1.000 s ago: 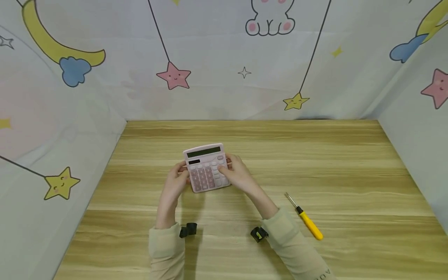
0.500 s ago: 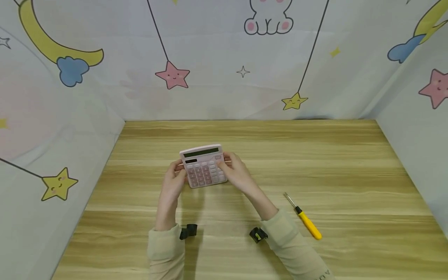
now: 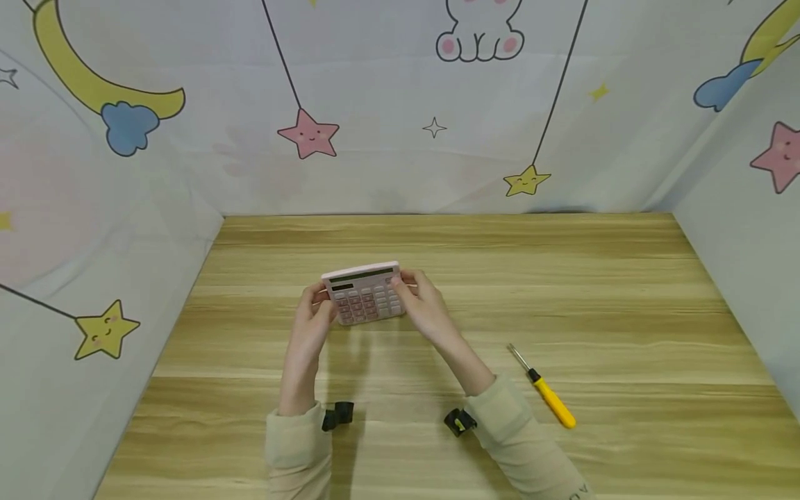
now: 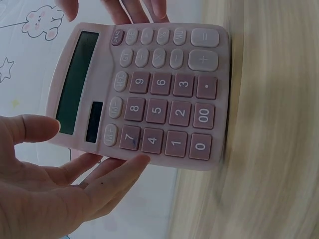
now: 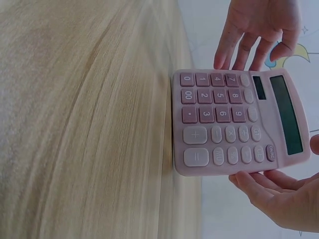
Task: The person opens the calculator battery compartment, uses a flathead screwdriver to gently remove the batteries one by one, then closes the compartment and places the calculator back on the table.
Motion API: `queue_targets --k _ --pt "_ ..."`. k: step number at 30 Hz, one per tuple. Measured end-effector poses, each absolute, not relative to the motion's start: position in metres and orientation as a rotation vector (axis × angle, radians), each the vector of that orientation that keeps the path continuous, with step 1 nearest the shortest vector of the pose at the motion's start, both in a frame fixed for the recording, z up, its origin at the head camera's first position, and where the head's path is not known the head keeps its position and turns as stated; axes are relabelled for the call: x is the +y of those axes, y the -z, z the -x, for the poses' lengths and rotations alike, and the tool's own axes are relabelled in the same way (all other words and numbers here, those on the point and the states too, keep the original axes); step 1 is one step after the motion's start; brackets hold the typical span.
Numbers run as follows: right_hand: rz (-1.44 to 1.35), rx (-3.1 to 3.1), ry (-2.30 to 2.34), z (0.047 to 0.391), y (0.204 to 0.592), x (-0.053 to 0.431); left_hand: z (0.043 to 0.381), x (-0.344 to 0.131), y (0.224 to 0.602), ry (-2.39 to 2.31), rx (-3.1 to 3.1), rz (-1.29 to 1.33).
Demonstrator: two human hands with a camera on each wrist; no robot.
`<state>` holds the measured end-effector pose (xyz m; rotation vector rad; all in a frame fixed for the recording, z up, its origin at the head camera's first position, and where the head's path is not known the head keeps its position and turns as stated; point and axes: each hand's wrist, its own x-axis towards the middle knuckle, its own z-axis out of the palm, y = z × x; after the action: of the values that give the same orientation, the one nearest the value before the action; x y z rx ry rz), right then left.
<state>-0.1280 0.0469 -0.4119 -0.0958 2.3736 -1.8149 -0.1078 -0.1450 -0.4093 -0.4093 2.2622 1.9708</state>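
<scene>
A pink calculator (image 3: 365, 297) stands steeply tilted between the two hands, its keys and dark display facing the person. Its lower edge sits right at the wooden tabletop in both wrist views. My left hand (image 3: 307, 326) holds the calculator's left side, thumb near the display corner and fingers along the edge and behind. On the opposite side, my right hand (image 3: 426, 309) grips it near the top, thumb over the front in the head view and fingers behind. In the left wrist view, the calculator (image 4: 110, 64) shows its number keys clearly.
A screwdriver (image 3: 553, 403) with a yellow handle lies on the wooden table (image 3: 625, 292), right of the right forearm. White printed cloth (image 3: 387, 180) with stars and moons walls the back and both sides. Small black devices (image 3: 338, 415) sit at the sleeve cuffs.
The calculator has been tipped up from a flatter slant to nearly upright, its lower edge moving away from the person. Both hands keep hold; the right thumb has shifted up. The screwdriver stays put.
</scene>
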Motion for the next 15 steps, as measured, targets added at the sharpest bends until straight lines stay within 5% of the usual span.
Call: queue_targets --k 15 --pt "0.052 2.414 1.841 0.1292 0.4115 0.0504 0.1046 -0.147 0.4089 -2.054 2.263 0.269"
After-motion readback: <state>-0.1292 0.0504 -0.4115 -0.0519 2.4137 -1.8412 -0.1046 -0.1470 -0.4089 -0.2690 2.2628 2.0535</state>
